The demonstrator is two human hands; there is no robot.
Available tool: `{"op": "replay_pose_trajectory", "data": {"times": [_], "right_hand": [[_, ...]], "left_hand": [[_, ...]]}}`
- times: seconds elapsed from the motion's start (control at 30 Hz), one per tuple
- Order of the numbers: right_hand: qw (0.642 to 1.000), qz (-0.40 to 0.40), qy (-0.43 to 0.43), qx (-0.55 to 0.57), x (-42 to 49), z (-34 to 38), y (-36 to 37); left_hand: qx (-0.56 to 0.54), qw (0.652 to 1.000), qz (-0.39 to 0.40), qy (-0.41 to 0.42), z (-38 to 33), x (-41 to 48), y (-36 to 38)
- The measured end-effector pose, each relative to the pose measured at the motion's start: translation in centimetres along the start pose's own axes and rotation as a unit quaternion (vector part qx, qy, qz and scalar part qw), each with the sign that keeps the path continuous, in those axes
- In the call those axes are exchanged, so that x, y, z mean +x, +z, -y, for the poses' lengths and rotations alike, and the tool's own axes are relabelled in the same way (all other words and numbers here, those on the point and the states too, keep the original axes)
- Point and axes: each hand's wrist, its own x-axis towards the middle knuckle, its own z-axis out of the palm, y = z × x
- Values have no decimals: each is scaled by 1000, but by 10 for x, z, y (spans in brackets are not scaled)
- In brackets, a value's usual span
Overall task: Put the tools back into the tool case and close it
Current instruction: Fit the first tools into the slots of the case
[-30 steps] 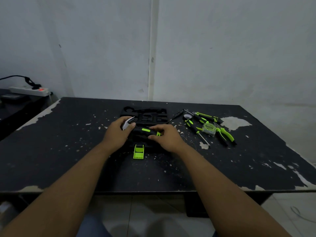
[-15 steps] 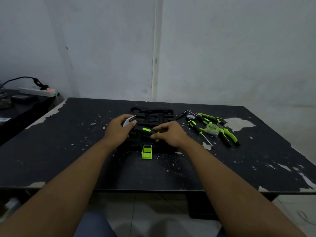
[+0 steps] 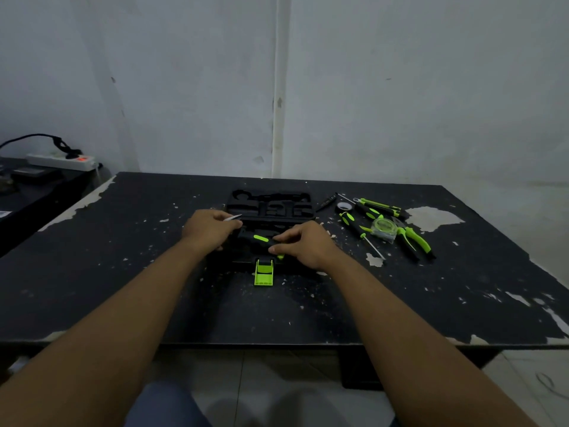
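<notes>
Since a moment ago the black-and-green tool (image 3: 261, 238) has rolled flatter, its silvery head now only a thin sliver past the left hand (image 3: 209, 231). That hand's grip is clenched round the head end while the right hand (image 3: 304, 245) pinches the handle's other end, both low over the near half of the open tool case (image 3: 271, 208) on the table (image 3: 123, 272). To seat it well, line the handle up with its moulded recess first, then press evenly at both ends; screwdrivers (image 3: 354, 224), pliers (image 3: 412, 241) and a tape measure (image 3: 383, 228) wait just right of the case.
</notes>
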Motion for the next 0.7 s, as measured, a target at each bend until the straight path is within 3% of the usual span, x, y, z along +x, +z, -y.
{"op": "replay_pose_trajectory", "data": {"times": [0.27, 0.4, 0.7], "right_hand": [[998, 45, -17, -35, 5, -1, -8], [999, 32, -11, -25, 6, -2, -7], [1000, 22, -8, -19, 5, -2, -4]], "left_hand": [[107, 992, 63, 18, -10, -4, -9], [233, 969, 37, 70, -12, -6, -13], [299, 951, 13, 80, -14, -11, -16]]}}
